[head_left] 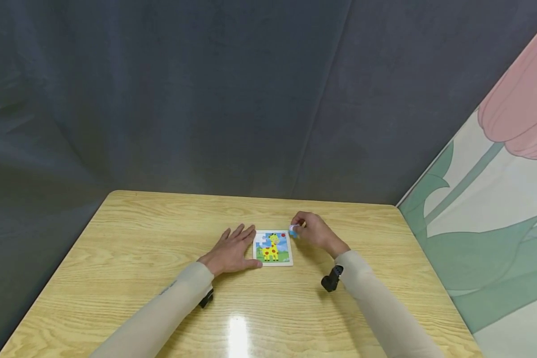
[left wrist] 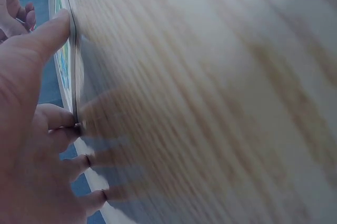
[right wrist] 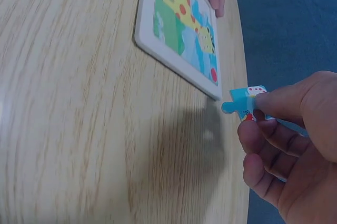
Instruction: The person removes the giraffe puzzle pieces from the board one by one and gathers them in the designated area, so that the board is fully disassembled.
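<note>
A giraffe jigsaw puzzle in a white frame (head_left: 273, 264) lies flat on the wooden table. Its upper left corner shows a white gap where a piece is absent. My left hand (head_left: 233, 251) rests at the frame's left side, fingers spread and straight, thumb on the lower left corner. Just off the upper right corner, my right hand (head_left: 314, 230) pinches a puzzle piece (right wrist: 242, 101) between thumb and fingers. That piece is blue with a white, red-dotted patch and a small red figure, and it is held above the table, apart from the frame.
The light wooden table (head_left: 130, 278) reaches back to a dark curtain (head_left: 215, 99). To the right stands a wall with a painted pink tulip (head_left: 519, 89). Small black cameras (head_left: 332, 278) are strapped at both wrists.
</note>
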The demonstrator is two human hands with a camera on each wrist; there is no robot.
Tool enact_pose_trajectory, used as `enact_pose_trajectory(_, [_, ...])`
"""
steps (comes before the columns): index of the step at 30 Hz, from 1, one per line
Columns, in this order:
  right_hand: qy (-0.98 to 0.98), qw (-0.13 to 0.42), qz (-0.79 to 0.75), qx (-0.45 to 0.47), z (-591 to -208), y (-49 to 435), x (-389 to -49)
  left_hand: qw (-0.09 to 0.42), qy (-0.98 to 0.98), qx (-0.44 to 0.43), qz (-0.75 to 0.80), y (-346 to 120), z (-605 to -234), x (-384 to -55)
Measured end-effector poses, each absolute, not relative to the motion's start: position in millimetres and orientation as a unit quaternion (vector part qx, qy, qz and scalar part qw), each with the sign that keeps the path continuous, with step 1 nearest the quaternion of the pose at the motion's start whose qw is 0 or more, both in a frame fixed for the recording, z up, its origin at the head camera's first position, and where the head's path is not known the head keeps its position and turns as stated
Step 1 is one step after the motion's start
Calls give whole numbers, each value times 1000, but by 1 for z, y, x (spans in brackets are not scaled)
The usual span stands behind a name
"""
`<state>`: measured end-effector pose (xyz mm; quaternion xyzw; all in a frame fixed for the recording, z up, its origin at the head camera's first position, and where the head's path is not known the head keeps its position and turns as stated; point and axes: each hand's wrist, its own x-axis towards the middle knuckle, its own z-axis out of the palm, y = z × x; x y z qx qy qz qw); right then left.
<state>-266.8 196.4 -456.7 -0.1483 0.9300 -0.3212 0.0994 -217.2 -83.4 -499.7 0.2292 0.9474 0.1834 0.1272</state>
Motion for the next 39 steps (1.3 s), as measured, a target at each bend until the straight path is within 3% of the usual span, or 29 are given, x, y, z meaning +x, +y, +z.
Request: enact_pose_trajectory(39, [942, 100, -291, -137, -472, 228, -271, 147, 941, 236, 191, -85, -491, -217])
